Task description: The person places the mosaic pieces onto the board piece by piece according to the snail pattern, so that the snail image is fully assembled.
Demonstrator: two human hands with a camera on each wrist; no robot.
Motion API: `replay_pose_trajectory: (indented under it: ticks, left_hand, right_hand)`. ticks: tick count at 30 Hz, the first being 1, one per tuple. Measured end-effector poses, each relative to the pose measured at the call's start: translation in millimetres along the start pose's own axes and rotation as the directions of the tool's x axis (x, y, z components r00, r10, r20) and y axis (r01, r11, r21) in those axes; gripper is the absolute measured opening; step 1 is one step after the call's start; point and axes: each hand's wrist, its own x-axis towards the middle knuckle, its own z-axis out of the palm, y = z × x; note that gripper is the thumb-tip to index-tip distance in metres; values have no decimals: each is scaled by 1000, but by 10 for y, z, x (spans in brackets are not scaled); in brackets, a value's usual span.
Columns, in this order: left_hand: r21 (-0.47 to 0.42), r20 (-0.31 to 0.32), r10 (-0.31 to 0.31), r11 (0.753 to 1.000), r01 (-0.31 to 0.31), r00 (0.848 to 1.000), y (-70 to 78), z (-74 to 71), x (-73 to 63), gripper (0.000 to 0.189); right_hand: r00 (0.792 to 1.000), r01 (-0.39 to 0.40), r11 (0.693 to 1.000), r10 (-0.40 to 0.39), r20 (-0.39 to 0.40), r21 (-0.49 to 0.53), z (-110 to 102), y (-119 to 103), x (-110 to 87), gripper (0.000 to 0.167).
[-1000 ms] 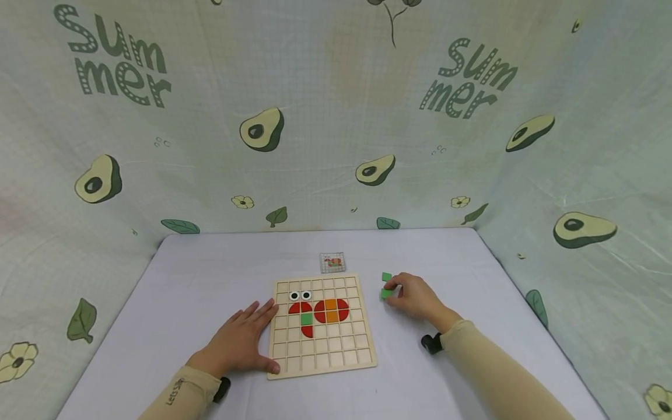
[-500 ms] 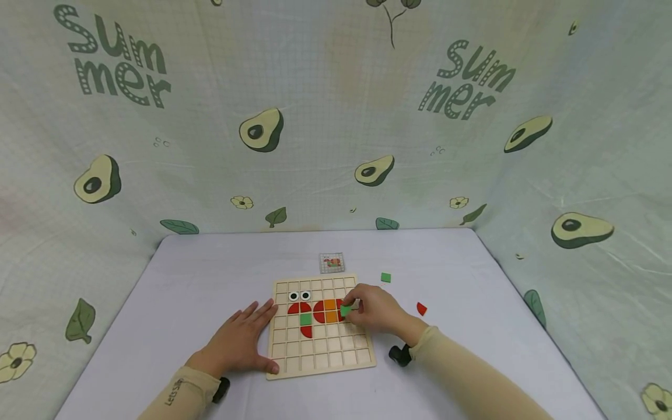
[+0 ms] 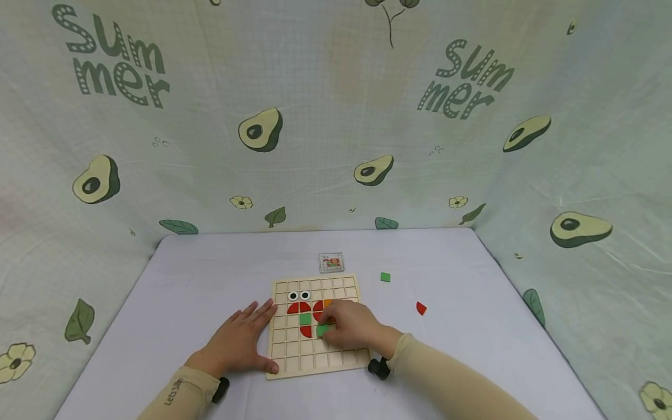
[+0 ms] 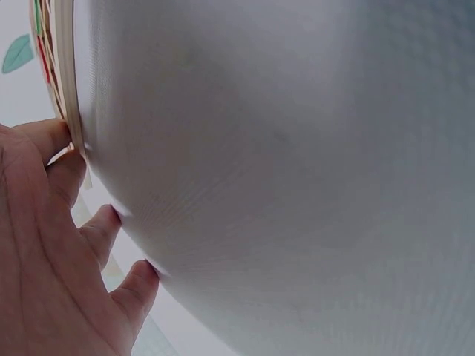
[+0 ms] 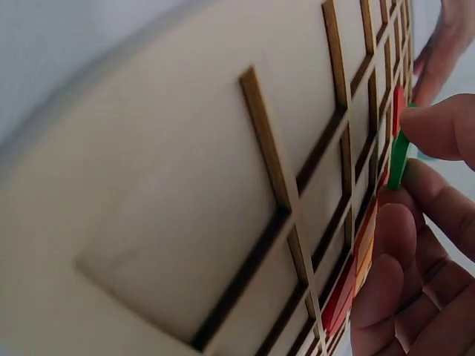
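Note:
A wooden grid board lies on the table, with red pieces, orange squares, a green square and two round eye pieces in its cells. Between thumb and forefinger, my right hand pinches a green square tile over the board, beside the lower red quarter-round piece. The tile is tilted in the right wrist view. That hand covers part of the orange and red pieces. My left hand rests spread at the board's left edge, its fingers straight and touching the rim.
Behind the board lies a small picture card with a gridded coloured figure. To the right on the white table lie a loose green square and a red quarter-round. Patterned cloth hangs at the back and sides.
My right hand has picked up a green tile from the table at the right and carried it left over the board, then lower. My left hand has stayed in place.

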Motion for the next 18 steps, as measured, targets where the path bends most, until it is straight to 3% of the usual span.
replay_pose_trajectory:
  ticks: [5,18]
  left_hand:
    - [13,-5,-3,1000,3,1000,-14,17,8,129]
    - [10,-10,1,1000,-1,1000,-9,23,2,130]
  right_hand:
    - [1000,14,998,-15,-9,-62,52,-8,15,19]
    - [999,21,995,-23,-25,-93,105,-17,19,20]
